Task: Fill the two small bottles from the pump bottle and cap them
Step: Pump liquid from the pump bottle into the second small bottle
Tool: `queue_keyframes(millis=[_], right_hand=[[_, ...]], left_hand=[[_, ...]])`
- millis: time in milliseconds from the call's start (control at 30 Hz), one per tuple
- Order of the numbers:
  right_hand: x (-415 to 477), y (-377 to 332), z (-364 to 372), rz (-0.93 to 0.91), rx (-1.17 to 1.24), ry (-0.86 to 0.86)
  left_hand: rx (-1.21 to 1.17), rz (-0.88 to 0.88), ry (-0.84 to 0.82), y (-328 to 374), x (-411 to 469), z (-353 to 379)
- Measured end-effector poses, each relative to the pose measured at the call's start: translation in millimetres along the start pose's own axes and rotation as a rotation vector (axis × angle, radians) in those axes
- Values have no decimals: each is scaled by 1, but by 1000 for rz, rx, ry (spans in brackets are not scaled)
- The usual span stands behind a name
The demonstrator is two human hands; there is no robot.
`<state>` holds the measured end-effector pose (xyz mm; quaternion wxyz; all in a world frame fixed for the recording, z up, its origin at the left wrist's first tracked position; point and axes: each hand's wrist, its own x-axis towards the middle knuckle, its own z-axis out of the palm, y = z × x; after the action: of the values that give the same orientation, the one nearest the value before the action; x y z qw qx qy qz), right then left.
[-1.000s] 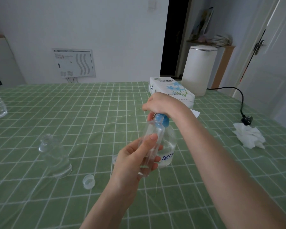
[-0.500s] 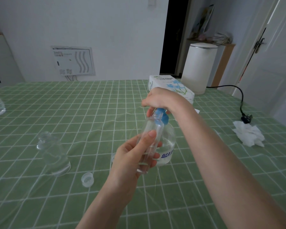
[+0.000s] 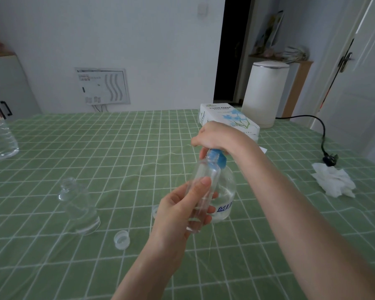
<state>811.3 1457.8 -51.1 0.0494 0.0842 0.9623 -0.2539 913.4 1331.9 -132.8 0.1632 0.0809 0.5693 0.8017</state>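
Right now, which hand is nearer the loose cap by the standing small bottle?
Left. The left hand, holding the other small bottle, is just right of the cap and above it; the right hand is farther back, gripping the top of the pump bottle.

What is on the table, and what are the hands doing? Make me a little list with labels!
left hand: grips the held small bottle, tilted, its mouth up at the pump
right hand: curled over the top of the pump bottle
pump bottle: stands on the green tablecloth, clear liquid inside
second small bottle: stands open to the left, untouched
loose cap: lies on the cloth near it
other things: tissue box, crumpled tissue, big water bottle
capped: neither small bottle yet
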Motion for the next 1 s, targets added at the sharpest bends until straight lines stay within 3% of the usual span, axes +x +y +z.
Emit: queue_keyframes(millis=[567, 1000], right_hand=[[1, 2, 5, 10, 46, -40], [1, -5, -4, -11, -19, 25]], left_hand=[[-16, -5, 1, -2, 0, -2], [-1, 9, 15, 0, 1, -1]])
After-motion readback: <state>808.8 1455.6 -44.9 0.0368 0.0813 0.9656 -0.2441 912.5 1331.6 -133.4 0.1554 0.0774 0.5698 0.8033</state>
